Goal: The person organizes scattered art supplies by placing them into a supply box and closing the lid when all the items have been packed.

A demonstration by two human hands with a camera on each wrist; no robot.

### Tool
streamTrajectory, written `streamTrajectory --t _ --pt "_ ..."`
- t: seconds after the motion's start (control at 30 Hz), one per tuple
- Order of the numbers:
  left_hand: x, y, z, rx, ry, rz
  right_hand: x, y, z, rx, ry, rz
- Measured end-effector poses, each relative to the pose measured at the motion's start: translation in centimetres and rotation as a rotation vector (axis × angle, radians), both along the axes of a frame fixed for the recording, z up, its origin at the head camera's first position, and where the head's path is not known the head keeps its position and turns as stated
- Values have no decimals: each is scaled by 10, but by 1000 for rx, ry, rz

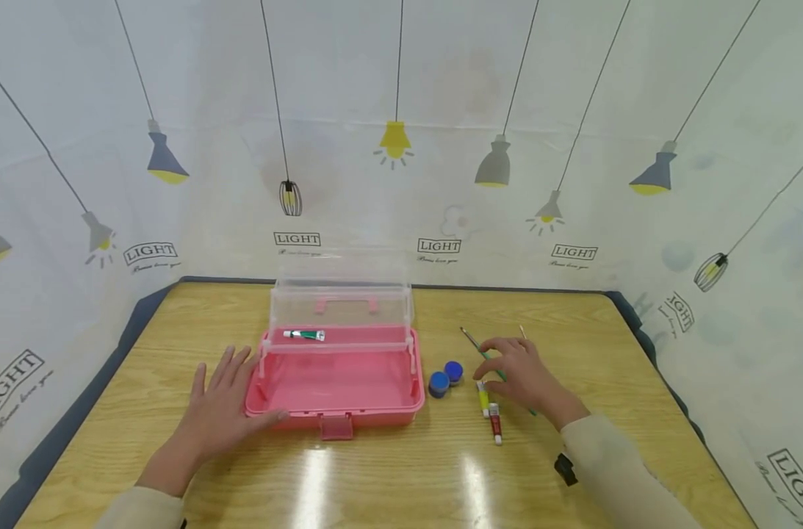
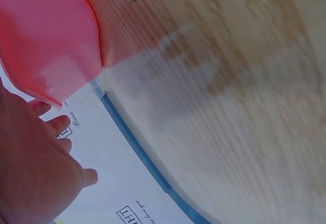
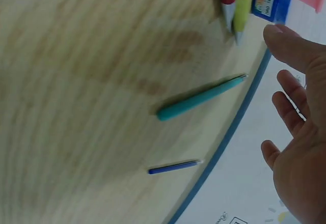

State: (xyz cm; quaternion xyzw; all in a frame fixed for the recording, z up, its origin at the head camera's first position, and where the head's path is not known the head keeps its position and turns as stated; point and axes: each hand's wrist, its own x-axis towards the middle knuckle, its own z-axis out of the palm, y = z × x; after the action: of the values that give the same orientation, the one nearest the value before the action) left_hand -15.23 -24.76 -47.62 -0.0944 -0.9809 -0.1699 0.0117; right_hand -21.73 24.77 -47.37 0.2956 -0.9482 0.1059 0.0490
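My left hand [image 1: 222, 400] is at the left side of an open pink box [image 1: 335, 416], fingers spread and thumb along its front rim. A green paint tube [image 1: 304, 335] lies in the box's raised tray, under the tilted-back clear lid [image 1: 341, 303]. Bent loosely, my right hand [image 1: 523, 375] hovers above the table with nothing in its fingers. Near it lie a yellow paint tube [image 1: 483, 400], a red paint tube [image 1: 496, 424] and a teal-handled paintbrush [image 3: 201, 99]. A smaller, blue-handled paintbrush [image 3: 174, 167] lies farther to the right, mostly hidden by the hand in the head view.
Two blue paint jars [image 1: 438, 384] stand together by the box's right side. The wooden table [image 1: 388, 477] has a dark edge at the back, with a lamp-printed white sheet [image 1: 348, 162] behind and around it.
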Motion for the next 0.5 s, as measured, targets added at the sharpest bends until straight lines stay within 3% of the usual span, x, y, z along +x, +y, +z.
streamTrajectory --t 0.23,0.5 --pt "-1 0 -1 -3 -9 4 3 5 -10 -50 -128 2" --pt "0 -1 -2 0 -3 1 5 6 -16 -19 -112 15"
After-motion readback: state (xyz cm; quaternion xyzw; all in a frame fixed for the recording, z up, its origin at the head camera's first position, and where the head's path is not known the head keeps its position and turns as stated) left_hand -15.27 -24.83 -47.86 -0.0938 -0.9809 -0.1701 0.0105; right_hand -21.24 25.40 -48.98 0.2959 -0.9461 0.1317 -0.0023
